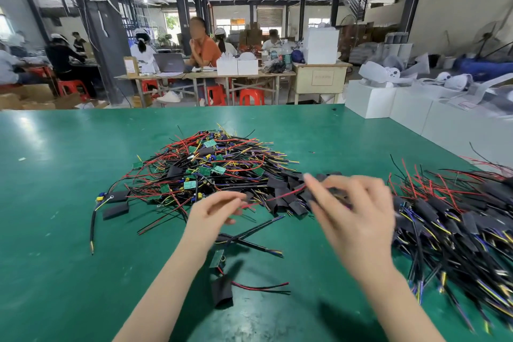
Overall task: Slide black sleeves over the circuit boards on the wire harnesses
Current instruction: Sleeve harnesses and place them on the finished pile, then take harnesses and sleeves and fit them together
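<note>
Nearest me on the green tabletop (69, 230) lies a loose black sleeve (221, 292) with a red and black wire pair (261, 287) running out to its right, and just above it a bare circuit board (217, 258) on its harness. My left hand (213, 212) hovers above crossed black cables (249, 239), its fingers (236, 197) curled and pinching the end of a red wire (280, 197). My right hand (358, 214) is blurred; I see its fingers (312, 183) closed round something dark at the other end of that wire, probably a sleeve, though I cannot tell for sure. To the right sits a pile of harnesses already sleeved (455, 225). Just beyond my hands is a scatter of empty black sleeves (283, 194), and behind that the big heap of unsleeved harnesses (211, 166) with green boards showing. Two more sleeves (115, 204) lie at the heap's left edge. White boxes (402, 108) line the far right edge, and further off people sit at worktables with red stools (251, 96)
</note>
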{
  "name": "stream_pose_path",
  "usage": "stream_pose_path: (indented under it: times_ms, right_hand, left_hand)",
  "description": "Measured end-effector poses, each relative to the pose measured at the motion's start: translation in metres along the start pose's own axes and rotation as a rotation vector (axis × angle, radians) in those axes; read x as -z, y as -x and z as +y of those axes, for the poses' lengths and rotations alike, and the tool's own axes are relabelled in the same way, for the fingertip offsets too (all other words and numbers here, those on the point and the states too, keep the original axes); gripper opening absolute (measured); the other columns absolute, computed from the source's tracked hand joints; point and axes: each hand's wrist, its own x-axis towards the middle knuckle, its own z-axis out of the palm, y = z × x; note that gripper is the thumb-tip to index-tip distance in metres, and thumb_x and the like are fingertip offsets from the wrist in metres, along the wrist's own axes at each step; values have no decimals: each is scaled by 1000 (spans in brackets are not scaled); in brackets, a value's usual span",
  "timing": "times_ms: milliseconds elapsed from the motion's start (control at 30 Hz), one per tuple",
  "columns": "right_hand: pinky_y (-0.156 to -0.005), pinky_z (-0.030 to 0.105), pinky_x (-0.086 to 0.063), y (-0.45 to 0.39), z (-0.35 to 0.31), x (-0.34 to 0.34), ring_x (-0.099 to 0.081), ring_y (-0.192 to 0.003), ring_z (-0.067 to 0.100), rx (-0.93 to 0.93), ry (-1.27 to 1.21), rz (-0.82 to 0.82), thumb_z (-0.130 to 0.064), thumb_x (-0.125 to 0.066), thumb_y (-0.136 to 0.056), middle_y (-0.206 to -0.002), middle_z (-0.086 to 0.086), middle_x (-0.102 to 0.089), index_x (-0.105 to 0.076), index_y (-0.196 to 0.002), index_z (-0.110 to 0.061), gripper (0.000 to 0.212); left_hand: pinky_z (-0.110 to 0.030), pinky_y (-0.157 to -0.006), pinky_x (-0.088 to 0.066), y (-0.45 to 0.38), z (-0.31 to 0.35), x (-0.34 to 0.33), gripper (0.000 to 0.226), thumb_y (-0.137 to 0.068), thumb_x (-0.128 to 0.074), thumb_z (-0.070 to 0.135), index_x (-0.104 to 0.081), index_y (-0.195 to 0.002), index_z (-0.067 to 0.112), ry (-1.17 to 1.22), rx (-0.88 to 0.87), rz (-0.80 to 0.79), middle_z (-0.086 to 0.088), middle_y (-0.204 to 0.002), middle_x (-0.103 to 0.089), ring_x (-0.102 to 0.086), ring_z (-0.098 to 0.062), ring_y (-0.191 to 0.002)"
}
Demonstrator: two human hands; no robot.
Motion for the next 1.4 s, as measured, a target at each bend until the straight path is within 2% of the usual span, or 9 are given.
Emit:
stream_pose_path:
  times_ms: [133, 267, 333, 400, 533, 800, 1067, 1200, 1400]
  right_hand:
    - [-69, 38, -38, 4, 43, 6, -53, -77, 30, -167, 180, -23, -10, -65, -85, -93, 11, -63, -72, -111, -17, 28]
    - [-82, 45, -43, 23, 73, 4, -49, -101, 38, -630, 406, -582, -9, -72, -76, -109, 14, -61, -71, -111, -15, 36]
    - [-91, 41, -38, 33, 74, 1, -37, -115, 33, -717, 509, -793, -25, -70, -80, -124, 8, -53, -66, -118, -20, 39]
    - [-92, 43, -36, 35, 68, -4, -35, -118, 33, -697, 460, -767, -26, -74, -75, -126, 9, -53, -66, -116, -18, 42]
    - [-81, 43, -43, 29, 37, -19, -51, -102, 37, -512, 104, -600, -17, -83, -63, -105, 8, -65, -75, -99, -16, 37]
    - [-107, 23, -26, 44, -58, -36, -34, -124, 3, -117, -677, -986, -65, -53, -83, -133, -11, -46, -53, -131, -42, 53]
    - [-91, 35, -33, 39, -76, -31, -37, -115, 15, 130, -572, -989, -60, -59, -81, -121, -9, -52, -67, -114, -34, 43]
    - [-89, 34, -38, 35, -69, -27, -39, -106, 17, 109, -601, -956, -41, -65, -73, -112, -8, -54, -72, -101, -24, 33]
    - [-75, 27, -39, 32, -60, -26, -38, -95, 15, 78, -540, -1009, -29, -57, -75, -107, -2, -43, -67, -106, -24, 33]
  left_hand:
    - [-28, -87, -45, -11, -20, 23, 23, -87, -67, 8, -67, -107, 19, -599, -87, 256, -1, -112, -68, -59, -22, -107]
    - [-42, -107, -33, -16, -44, 40, 49, -95, -56, 30, -45, -141, 20, -1199, 53, 213, -11, -148, -41, -31, -31, -135]
    - [-42, -107, -34, -18, -48, 42, 38, -96, -53, 34, -56, -132, 20, -1141, 97, 190, -11, -146, -43, -32, -31, -134]
    - [-39, -99, -39, -19, -47, 41, 26, -94, -59, 31, -66, -116, 18, -1090, 48, 213, -9, -132, -54, -40, -29, -125]
    - [-33, -79, -44, -16, -42, 39, 17, -90, -65, 25, -67, -106, 19, -1043, -10, 175, -1, -102, -61, -48, -22, -105]
    - [-32, -80, -48, -16, -33, 38, 7, -88, -64, 11, -67, -89, 18, -912, -50, 176, 1, -90, -66, -60, -18, -87]
    - [-31, -93, -46, -15, -23, 57, 36, -81, -61, 1, -69, -110, 20, -1050, -37, -255, 2, -107, -62, -56, -17, -102]
    - [-29, -84, -40, -13, -22, 48, 16, -85, -71, 22, -70, -101, 26, -1131, -188, -199, 8, -97, -63, -48, -15, -96]
    - [-32, -80, -44, -10, -14, 41, 10, -86, -68, 8, -64, -92, 15, -858, -322, 90, 2, -90, -59, -56, -17, -86]
